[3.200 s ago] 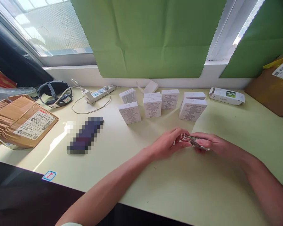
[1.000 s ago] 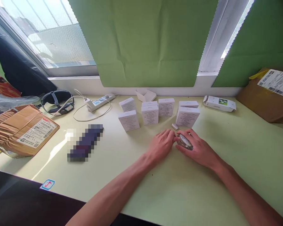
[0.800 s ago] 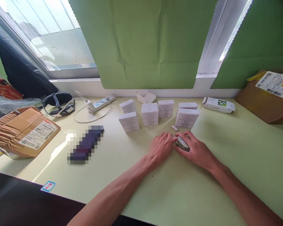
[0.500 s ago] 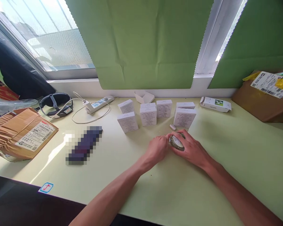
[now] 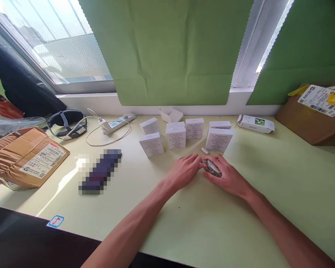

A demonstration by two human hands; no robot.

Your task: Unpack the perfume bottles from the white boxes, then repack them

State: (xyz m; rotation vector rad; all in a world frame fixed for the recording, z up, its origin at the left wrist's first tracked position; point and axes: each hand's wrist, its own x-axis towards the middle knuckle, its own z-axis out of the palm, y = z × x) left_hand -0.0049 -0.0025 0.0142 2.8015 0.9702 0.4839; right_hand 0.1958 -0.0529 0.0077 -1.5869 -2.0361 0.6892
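My right hand [image 5: 227, 178] grips a small round glassy item [image 5: 213, 168] low on the pale green table [image 5: 268, 167], fingers curled around it. My left hand [image 5: 184, 171] meets it with fingertips pinching at its left edge; half a second ago that hand was fisted, so the grip is being reworked. A small silvery cap [image 5: 204, 150] lies just beyond, before 6 white boxes [image 5: 219, 139].

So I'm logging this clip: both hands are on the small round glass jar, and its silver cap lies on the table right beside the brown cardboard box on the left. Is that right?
Not quite. Both the left hand and the right hand are on the jar, but the silver cap lies by the white boxes, far from the cardboard box. The head view shows it.
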